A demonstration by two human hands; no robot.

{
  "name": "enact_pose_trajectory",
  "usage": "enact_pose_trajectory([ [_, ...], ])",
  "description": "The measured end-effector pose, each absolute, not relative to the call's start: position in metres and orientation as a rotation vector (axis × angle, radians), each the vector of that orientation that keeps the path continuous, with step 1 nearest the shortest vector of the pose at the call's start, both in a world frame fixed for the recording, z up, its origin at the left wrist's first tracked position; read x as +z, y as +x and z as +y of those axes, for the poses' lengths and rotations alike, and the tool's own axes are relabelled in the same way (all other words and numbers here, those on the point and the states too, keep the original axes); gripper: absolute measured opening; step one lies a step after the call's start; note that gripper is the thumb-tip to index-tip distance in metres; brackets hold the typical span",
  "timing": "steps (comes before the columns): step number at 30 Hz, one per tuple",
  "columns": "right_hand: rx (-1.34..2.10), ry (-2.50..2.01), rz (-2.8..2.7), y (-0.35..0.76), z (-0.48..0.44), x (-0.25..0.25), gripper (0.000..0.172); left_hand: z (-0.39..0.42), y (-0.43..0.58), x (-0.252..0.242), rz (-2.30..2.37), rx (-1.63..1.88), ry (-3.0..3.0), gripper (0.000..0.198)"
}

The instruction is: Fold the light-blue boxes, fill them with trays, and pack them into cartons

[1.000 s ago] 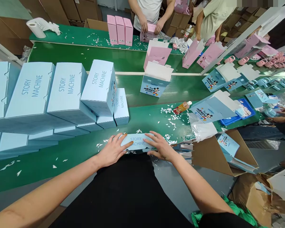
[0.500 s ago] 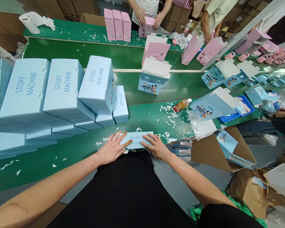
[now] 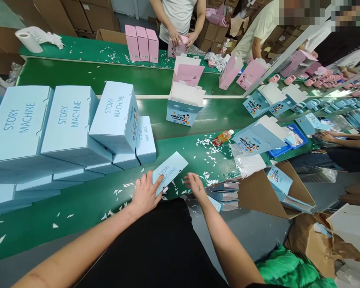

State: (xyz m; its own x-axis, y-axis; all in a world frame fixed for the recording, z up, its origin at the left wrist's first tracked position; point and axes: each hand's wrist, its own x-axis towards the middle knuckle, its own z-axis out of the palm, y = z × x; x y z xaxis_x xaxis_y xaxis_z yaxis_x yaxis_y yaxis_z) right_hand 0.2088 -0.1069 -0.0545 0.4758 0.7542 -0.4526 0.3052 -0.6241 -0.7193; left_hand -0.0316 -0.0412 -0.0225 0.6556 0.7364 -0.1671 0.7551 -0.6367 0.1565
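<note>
Box (image 3: 172, 166) in my head view is angled by the near edge of the worktop (image 3: 84, 196); can't tell if it's touching down. My left hand (image 3: 146, 193) has its left end, fingers spread around it. My right hand (image 3: 194, 185) is loosely open, empty, just off the other end. I'd go easy on finger pressure, cardboard probably dents, and dodge those scraps (image 3: 210, 176).

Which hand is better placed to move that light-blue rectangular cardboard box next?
Probably the left hand: it touches the light-blue rectangular cardboard box, while the right hand appears clear of it.
</note>
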Motion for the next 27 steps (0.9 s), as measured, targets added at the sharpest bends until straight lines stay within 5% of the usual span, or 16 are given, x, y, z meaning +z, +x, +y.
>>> enact_pose_trajectory([
  [6,1.507,-1.839,-0.619,0.196,-0.078,-0.071,0.068,-0.034,-0.031,-0.023,1.163,0.002,2.607,0.059],
  [21,1.264,-2.133,-1.084,0.190,-0.066,-0.065,0.073,-0.034,-0.032,-0.028,1.173,-0.124,2.676,0.063],
  [27,1.001,-2.420,-1.166,0.175,-0.045,-0.058,0.060,-0.035,-0.030,-0.030,1.164,-0.172,2.713,0.069],
])
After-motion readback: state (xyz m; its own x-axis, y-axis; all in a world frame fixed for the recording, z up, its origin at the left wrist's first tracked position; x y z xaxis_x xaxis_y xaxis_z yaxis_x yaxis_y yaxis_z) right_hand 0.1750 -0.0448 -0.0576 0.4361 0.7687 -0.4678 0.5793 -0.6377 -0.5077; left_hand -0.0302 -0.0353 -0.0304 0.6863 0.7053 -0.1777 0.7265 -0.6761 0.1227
